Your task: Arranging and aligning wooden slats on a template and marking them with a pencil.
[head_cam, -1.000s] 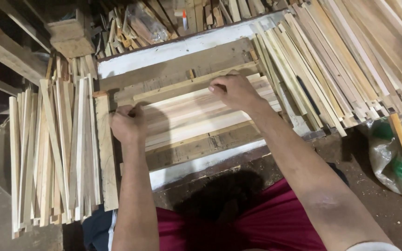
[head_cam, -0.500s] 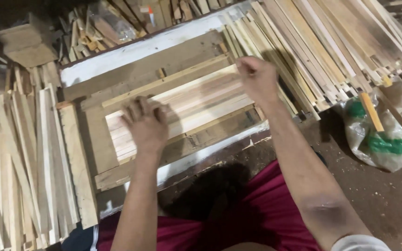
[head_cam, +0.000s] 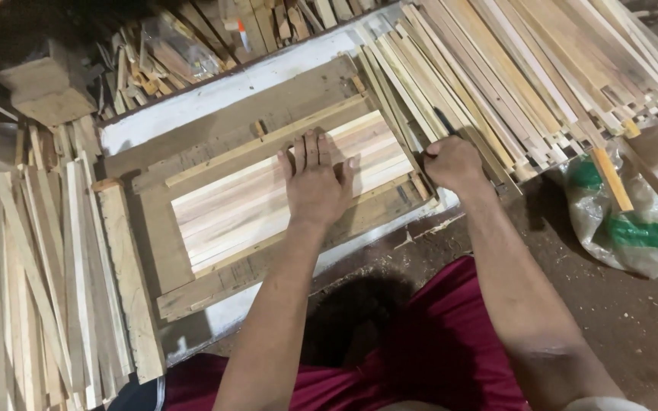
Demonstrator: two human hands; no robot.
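left hand (head_cam: 315,183) flat, fingers spread | right hand (head_cam: 455,164) apparently fisted

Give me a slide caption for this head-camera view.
Left hand flat on pale wooden slats in a wooden frame; right hand grips a strip from the pile.

Single head-worn view, looking steeply down from close above the person's own forearms onto a wooden frame (head_cam: 192,228) on the bench; stacked wooden strips (head_cam: 512,84) fill the upper right, floor lower right.
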